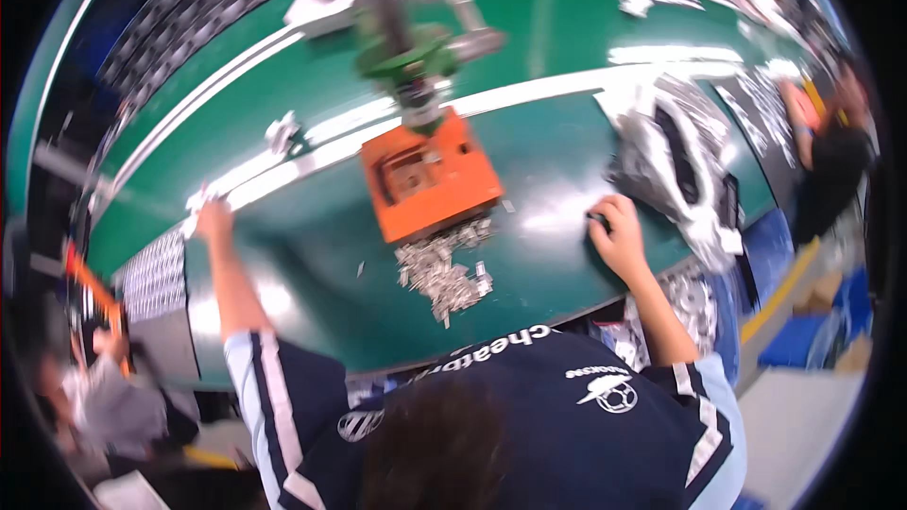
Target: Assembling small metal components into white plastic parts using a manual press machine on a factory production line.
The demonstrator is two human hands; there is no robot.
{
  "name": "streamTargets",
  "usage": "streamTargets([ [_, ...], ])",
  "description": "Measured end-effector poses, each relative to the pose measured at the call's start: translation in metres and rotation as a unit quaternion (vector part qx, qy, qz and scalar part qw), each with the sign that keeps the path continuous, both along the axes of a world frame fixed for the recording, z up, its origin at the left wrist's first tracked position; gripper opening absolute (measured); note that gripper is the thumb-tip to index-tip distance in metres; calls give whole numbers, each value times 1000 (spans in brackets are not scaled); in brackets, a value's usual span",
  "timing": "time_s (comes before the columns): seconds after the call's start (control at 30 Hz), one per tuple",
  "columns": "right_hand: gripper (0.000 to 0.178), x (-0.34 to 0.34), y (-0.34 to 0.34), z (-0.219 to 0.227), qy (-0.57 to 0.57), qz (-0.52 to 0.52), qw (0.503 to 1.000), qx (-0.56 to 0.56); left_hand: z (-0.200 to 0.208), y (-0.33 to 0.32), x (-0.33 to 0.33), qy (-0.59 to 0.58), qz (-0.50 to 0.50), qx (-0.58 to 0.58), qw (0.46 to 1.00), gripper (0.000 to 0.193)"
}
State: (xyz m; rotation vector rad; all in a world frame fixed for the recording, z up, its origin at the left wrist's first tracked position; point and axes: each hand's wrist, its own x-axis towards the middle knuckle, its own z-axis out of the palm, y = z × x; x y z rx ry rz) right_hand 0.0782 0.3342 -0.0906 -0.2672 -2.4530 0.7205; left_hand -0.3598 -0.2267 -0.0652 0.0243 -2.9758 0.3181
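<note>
Bright glare patches the green tabletop (much looks blurred), and outer edges curve strongly.

The football jersey is navy and short-sleeved, with white lettering, a striped badge and a white soccer-ball emblem. White stripes and pale-blue panels line the sleeves.

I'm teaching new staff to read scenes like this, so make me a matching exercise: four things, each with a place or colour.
1. Left hand
2. Small silvery pieces
3. Right hand
4. Boxy machine part

A. Orange
B. Left, near the long white strip
C. Heaped on the table
D. Closest to the plastic bag

Pairs: 1-B; 2-C; 3-D; 4-A
</note>
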Motion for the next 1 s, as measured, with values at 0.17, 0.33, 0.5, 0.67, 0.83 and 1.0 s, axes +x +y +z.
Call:
streamTargets([
  [0.17, 14, -10, 4, 0, -7, 14, 1000, -7, -26, -82, 17, 106, 28, 10, 994, 42],
  [0.33, 14, -7, 5, 3, 11, 16, 1000, -6, -15, -62, 82, 22, -141, 102, 985, 33],
  [0.5, 11, -7, 6, -2, 5, 26, 999, -37, 13, -12, 219, 39, -126, 255, 958, 53],
  [0.67, 6, -6, 7, -4, 50, 29, 997, -58, 28, 29, 282, 89, -103, 458, 879, 40],
  [0.83, 13, 44, -2, 11, 51, -84, 942, -320, 39, 144, 337, -312, -280, 778, 467, 13],
  [1.0, 15, 147, 6, 1, 122, -132, 883, -434, 28, 210, 372, -453, -296, 707, 455, 15],
])
